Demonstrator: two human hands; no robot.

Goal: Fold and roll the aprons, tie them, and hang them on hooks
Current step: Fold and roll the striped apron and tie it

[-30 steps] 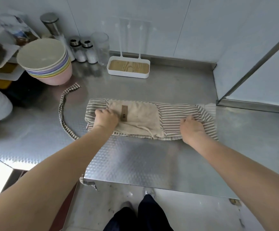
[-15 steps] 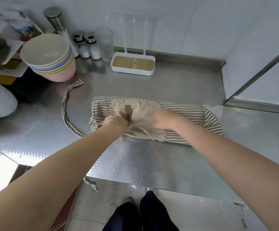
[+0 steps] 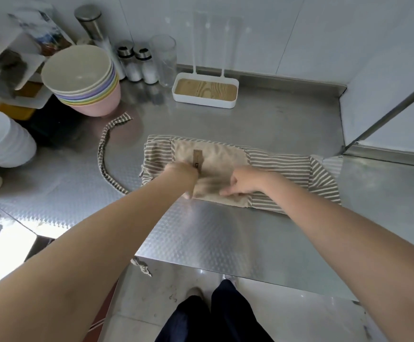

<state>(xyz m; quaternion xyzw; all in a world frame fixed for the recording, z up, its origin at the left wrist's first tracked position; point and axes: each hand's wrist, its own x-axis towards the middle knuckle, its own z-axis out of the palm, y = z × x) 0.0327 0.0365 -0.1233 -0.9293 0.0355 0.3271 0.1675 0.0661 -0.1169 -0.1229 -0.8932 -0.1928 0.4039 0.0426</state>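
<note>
A striped apron (image 3: 282, 166) with a beige pocket panel (image 3: 216, 156) lies folded into a long band on the steel counter (image 3: 225, 233). My left hand (image 3: 185, 177) is motion-blurred at the pocket's near-left edge, fingers curled onto the cloth. Just to its right, my right hand (image 3: 244, 181) lies on the pocket's near edge with fingers stretched leftward and thumb raised. One apron strap (image 3: 102, 156) loops out to the left across the counter. A strap end (image 3: 141, 265) hangs over the counter's front edge.
Stacked pastel bowls (image 3: 82, 77) and white bowls (image 3: 1, 139) stand at the left. Shakers (image 3: 139, 64), a glass (image 3: 164, 60) and a white tray with a wooden base (image 3: 204, 90) line the back wall. A metal-framed panel (image 3: 386, 114) bounds the right.
My right hand slid left from the apron's striped right end to the pocket panel, close to my left hand. My left hand shifted slightly right and toward the near edge.
</note>
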